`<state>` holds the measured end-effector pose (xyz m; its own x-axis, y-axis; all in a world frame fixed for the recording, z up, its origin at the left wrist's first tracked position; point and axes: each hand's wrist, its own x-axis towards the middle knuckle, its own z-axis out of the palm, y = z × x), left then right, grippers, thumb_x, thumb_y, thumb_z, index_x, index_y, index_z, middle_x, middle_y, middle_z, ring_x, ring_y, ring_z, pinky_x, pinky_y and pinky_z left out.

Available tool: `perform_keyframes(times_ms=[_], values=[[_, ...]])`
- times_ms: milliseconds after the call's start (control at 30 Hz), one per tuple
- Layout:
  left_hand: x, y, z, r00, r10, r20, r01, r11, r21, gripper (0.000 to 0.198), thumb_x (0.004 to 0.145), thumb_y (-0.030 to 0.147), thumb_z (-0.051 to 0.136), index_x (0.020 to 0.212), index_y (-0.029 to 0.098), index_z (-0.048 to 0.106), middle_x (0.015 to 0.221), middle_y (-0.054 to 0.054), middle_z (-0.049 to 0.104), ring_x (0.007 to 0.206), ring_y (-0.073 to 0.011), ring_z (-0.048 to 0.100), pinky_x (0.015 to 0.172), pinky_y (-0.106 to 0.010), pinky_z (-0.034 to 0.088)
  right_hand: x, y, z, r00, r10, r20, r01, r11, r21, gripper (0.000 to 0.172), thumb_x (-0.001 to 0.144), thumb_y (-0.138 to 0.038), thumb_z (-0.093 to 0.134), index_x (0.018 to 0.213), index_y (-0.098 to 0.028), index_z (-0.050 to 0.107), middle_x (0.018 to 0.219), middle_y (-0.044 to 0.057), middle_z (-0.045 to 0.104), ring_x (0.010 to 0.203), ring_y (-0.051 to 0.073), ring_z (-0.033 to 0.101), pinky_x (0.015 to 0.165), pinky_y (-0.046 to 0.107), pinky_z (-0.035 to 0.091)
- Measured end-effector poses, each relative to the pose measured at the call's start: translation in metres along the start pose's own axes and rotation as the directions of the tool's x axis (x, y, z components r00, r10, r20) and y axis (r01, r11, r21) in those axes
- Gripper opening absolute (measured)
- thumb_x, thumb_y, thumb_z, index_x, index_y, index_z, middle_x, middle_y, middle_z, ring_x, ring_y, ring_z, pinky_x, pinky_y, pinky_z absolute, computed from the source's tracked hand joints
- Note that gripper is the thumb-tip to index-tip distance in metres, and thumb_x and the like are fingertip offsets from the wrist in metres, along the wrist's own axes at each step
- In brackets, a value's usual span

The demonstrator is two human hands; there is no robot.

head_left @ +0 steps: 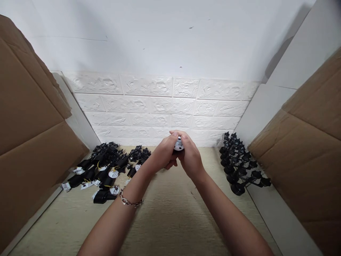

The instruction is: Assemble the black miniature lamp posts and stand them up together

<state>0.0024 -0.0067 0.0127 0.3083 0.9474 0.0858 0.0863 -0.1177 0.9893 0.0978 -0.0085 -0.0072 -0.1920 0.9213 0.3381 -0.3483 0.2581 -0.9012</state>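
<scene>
Both my hands meet above the middle of the table, closed round one small part point(179, 143) with a white round face and a black body. My left hand point(163, 153) grips it from the left, fingers curled under it. My right hand point(190, 157) wraps it from the right, thumb and forefinger over its top. A chain bracelet point(129, 201) hangs on my left wrist. Most of the part is hidden by my fingers.
A heap of similar black parts with white ends and yellow wires point(105, 170) lies at the left. Several black pieces point(239, 163) stand in rows at the right. Cardboard sheets point(29, 124) lean at both sides. The beige table point(170, 220) ends at a white brick-pattern wall point(160, 106).
</scene>
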Motion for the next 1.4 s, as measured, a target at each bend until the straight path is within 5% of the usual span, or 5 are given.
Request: perform_keyframes(times_ms=[133, 667, 1033, 1167, 1400], values=[[0.001, -0.003, 0.007, 0.997, 0.054, -0.046, -0.053, 0.998, 0.014, 0.041, 0.087, 0.050, 0.025, 0.071, 0.018, 0.045, 0.038, 0.006, 0.037, 0.025, -0.0078, 0.034, 0.026, -0.019, 0.029, -0.001, 0.000, 0.000, 0.992, 0.032, -0.121, -0.037, 0.999, -0.040, 0.035, 0.084, -0.051, 0.034, 0.110, -0.029, 0.041, 0.057, -0.006, 0.045, 0.032, 0.009, 0.042, 0.028, 0.020, 0.031], [0.001, -0.005, 0.007, 0.994, 0.105, -0.022, -0.104, 0.993, 0.055, 0.036, 0.087, 0.046, 0.029, 0.073, 0.018, 0.045, 0.046, 0.006, 0.041, 0.026, -0.0063, 0.037, 0.023, -0.017, 0.025, -0.001, 0.001, 0.001, 0.981, -0.120, -0.150, 0.092, 0.978, -0.185, 0.021, 0.087, -0.039, 0.033, 0.095, -0.022, 0.044, 0.056, -0.006, 0.040, 0.035, 0.006, 0.036, 0.030, 0.016, 0.030], [0.014, -0.018, 0.010, 0.997, 0.069, -0.044, -0.073, 0.993, -0.094, 0.047, 0.085, 0.055, 0.028, 0.072, 0.015, 0.049, 0.044, 0.003, 0.043, 0.033, -0.0100, 0.043, 0.025, -0.018, 0.030, 0.007, 0.001, -0.008, 0.987, 0.141, -0.075, -0.138, 0.990, 0.040, 0.029, 0.083, -0.042, 0.036, 0.103, -0.027, 0.050, 0.059, -0.003, 0.043, 0.036, 0.011, 0.044, 0.027, 0.023, 0.037], [0.013, -0.015, 0.008, 0.999, 0.050, 0.014, -0.047, 0.988, -0.146, 0.055, 0.084, 0.059, 0.021, 0.068, 0.015, 0.049, 0.038, 0.003, 0.039, 0.031, -0.0092, 0.040, 0.029, -0.018, 0.032, 0.007, -0.002, -0.011, 0.990, 0.138, -0.037, -0.137, 0.990, 0.016, 0.035, 0.084, -0.048, 0.034, 0.109, -0.027, 0.047, 0.061, -0.003, 0.047, 0.035, 0.010, 0.044, 0.028, 0.022, 0.034], [0.011, -0.003, 0.000, 0.964, 0.091, 0.250, -0.007, 0.947, -0.320, 0.062, 0.085, 0.057, 0.005, 0.096, 0.013, 0.049, 0.049, 0.000, 0.051, 0.037, -0.0112, 0.047, 0.032, -0.019, 0.037, 0.008, -0.016, -0.021, 0.988, 0.143, 0.055, -0.138, 0.987, -0.084, 0.053, 0.084, -0.059, 0.027, 0.127, -0.027, 0.030, 0.073, 0.000, 0.056, 0.040, 0.011, 0.046, 0.038, 0.028, 0.043]])
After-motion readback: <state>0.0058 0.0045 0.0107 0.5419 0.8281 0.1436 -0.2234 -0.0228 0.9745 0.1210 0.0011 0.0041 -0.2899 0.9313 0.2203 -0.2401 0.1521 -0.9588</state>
